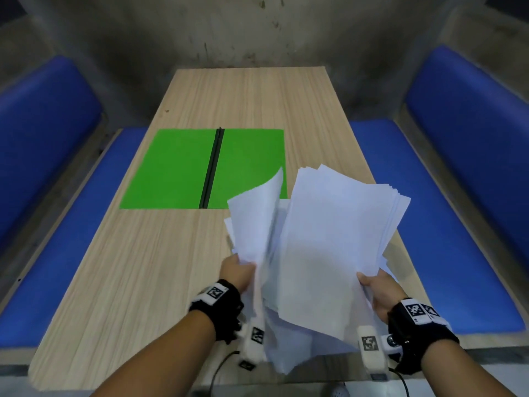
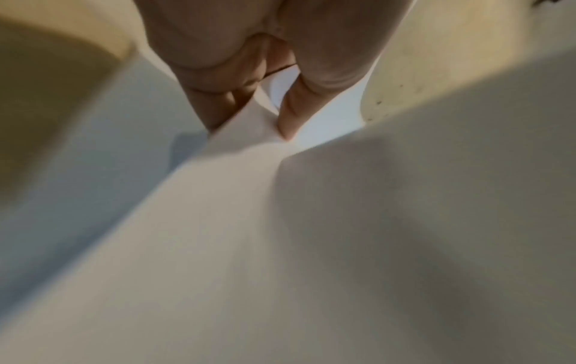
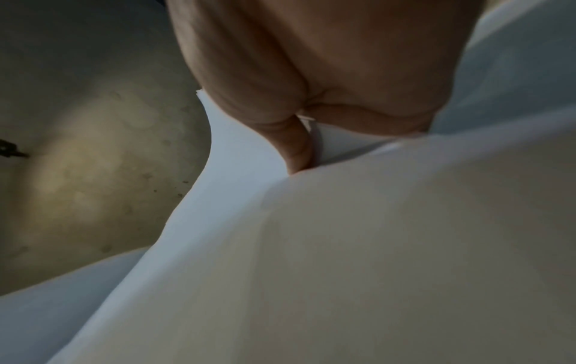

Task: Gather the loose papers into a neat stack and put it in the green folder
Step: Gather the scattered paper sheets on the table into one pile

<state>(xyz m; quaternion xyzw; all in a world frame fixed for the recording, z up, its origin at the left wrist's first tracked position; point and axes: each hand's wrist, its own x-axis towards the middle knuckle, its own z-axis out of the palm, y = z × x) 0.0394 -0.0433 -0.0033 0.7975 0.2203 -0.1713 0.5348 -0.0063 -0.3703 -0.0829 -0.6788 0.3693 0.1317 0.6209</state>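
Note:
A loose bundle of white papers [image 1: 323, 239] is lifted off the table at the near right, fanned and uneven. My left hand [image 1: 237, 272] pinches a few sheets on the bundle's left side; one sheet curls up over the folder's corner. My right hand [image 1: 378, 293] grips the thicker part at its right edge, thumb on top. In the left wrist view, fingers [image 2: 293, 115] pinch paper [image 2: 249, 221]. In the right wrist view, the thumb [image 3: 296, 147] presses on sheets [image 3: 343, 246]. The green folder [image 1: 171, 170] lies open flat, left of centre, with a black spine.
The wooden table [image 1: 143, 267] runs away from me to a grey concrete wall [image 1: 229, 30]. Blue cushioned benches [image 1: 446, 196] line both long sides. A black cable [image 1: 220, 368] hangs at the near edge.

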